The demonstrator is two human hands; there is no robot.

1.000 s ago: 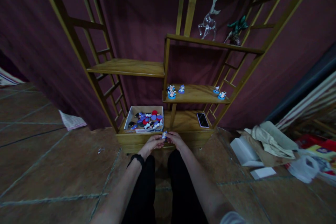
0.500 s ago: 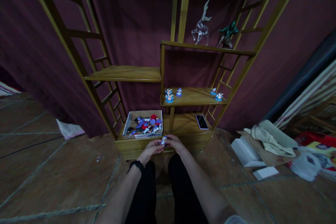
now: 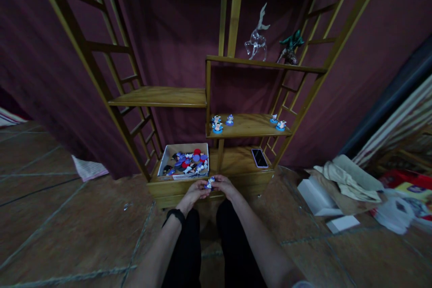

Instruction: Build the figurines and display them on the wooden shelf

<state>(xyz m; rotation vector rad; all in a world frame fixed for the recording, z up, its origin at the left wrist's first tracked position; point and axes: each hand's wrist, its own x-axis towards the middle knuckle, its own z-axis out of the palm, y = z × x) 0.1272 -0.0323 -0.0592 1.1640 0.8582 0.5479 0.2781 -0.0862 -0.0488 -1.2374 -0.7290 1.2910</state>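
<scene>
A small white and purple figurine (image 3: pixel 209 183) is held between my two hands, in front of the shelf's lowest board. My left hand (image 3: pixel 196 191) grips it from the left, fingers closed near its purple base. From the other side my right hand (image 3: pixel 224 185) pinches it. Just behind my left hand stands an open cardboard box (image 3: pixel 162 165) of jumbled figurine parts in purple, red, white and black. On the middle shelf (image 3: pixel 248 125) sit several finished-looking figurines: blue-based ones (image 3: pixel 218 127) at the left, a purple-based one (image 3: pixel 230 120) beside them, and blue-based ones (image 3: pixel 281 125) at the right.
A phone (image 3: pixel 259 158) lies on the lowest board at right. Higher up stand a clear glass deer (image 3: pixel 257 40) and a green and brown statuette (image 3: pixel 290 48). White boxes (image 3: pixel 317 198), cloth and plastic bags (image 3: pixel 394 213) lie on the floor at right.
The figurine is tilted slightly differently between my fingers and shows more of itself. Both hands stay in nearly the same place. The camera view has shifted slightly.
</scene>
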